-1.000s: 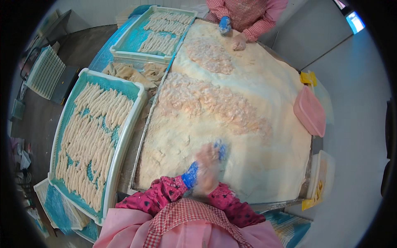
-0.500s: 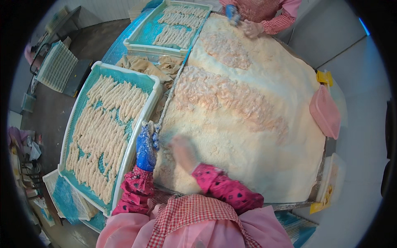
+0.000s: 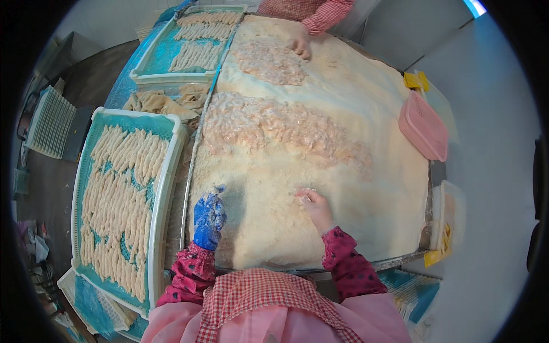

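Left hand (image 3: pixel 209 217), blue glove, loosely curled on crumbs (image 3: pixel 343 228); right hand (image 3: pixel 314 207) pinching crumbs. Press strips (image 3: pixel 286 128) evenly, w/ light touch.

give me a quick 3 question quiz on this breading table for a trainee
1. True or false: the left hand wears a blue glove.
2. Which lies at the table's right edge? A) a pink basket B) a metal pot C) a green bottle
3. Fill in: the bare right hand rests on the bed of ______.

Key: 1 true. 2 A. 3 breadcrumbs. The breaded strips lie in rows in the teal tray at the person's left, and a co-worker's hand works at the far end.
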The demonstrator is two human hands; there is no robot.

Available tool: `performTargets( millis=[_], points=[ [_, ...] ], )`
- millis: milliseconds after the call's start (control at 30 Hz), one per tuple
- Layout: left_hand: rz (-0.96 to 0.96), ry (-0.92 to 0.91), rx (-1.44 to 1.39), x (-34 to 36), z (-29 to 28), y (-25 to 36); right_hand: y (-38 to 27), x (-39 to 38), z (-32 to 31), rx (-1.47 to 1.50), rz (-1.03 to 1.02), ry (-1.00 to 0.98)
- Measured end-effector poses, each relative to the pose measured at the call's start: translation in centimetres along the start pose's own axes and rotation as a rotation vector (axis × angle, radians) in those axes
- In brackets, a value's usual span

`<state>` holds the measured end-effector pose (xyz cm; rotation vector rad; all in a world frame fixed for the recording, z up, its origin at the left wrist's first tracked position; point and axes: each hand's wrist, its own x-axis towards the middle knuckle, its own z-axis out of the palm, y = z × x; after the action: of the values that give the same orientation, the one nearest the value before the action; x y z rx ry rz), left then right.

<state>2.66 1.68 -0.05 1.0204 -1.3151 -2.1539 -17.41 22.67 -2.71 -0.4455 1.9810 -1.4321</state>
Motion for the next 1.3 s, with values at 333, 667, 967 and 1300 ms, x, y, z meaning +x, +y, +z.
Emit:
performTargets(
  millis=[333,667,967,1300],
  points=[
    [-0.302,-0.215,-0.866,0.9,3.2,-2.7,0.5,0.2,2.5,-0.442,-0.395,-0.007],
    [0.287,-0.011,-0.424,0.6,10.3,-6.8,-2.9,-6.3,9.9,-0.364,-0.556,-0.136],
    [0.614,-0.398,-0.838,-4.8,13.3,-4.6,-9.5,-9.0,12.6,-0.301,-0.751,-0.110],
    [0.822,-0.463,-0.591,-5.6,13.0,-3.3,-7.5,-8.5,12.0,-0.206,-0.805,-0.063]
  ],
)
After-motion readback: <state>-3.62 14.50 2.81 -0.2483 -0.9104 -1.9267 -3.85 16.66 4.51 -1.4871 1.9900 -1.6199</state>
